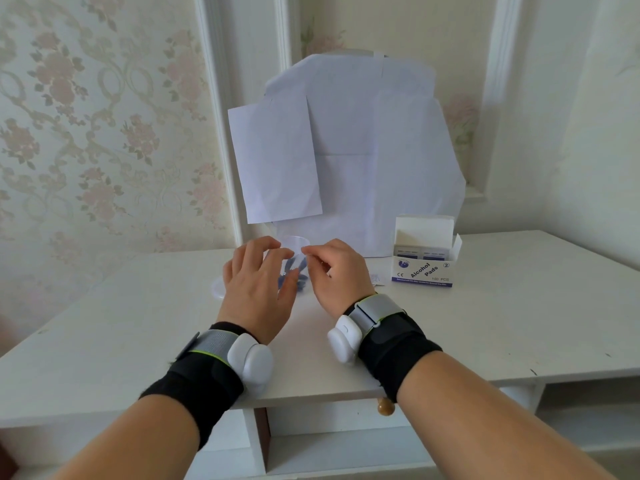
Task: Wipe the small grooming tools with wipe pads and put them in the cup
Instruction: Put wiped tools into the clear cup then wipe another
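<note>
Two hands work just in front of the clear cup [292, 244]. The left hand [258, 289] has loosely spread fingers and holds nothing I can see. The right hand [334, 275] pinches something small, maybe a wipe pad; I cannot tell. Blue tools [294, 271] lie half hidden between them. Next, I think, comes wiping. The Alcohol Pads box [422, 270] stands right of the cup.

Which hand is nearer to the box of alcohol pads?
Right. The right hand is just left of the box of alcohol pads, with bare table between them; the left hand lies farther left, by the cup.
</note>
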`<state>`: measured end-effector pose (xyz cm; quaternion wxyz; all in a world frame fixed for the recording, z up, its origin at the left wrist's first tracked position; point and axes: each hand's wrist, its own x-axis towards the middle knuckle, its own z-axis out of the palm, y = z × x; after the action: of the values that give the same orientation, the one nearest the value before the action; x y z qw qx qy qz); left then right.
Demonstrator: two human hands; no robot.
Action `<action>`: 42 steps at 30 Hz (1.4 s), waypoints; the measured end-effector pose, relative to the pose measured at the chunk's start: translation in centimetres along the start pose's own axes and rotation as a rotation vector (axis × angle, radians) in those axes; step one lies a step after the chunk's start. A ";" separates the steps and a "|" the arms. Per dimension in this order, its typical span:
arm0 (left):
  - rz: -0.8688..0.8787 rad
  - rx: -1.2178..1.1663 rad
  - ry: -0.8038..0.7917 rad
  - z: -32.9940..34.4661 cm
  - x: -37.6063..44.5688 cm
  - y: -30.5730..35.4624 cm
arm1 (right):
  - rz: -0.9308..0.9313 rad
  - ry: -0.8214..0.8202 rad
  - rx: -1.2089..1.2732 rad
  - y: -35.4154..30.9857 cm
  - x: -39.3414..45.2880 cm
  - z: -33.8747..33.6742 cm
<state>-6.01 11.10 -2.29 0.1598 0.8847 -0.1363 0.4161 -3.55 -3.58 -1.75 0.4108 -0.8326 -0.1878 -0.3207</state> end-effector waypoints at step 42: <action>-0.242 -0.321 0.107 -0.4 0.7 -1.3 | 0.403 -0.375 -0.667 2.1 1.9 0.4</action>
<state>-5.33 12.37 -1.73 0.3547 0.8344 -0.0850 0.4131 -0.80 -4.44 -1.85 0.1322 -0.9836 0.0213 -0.1204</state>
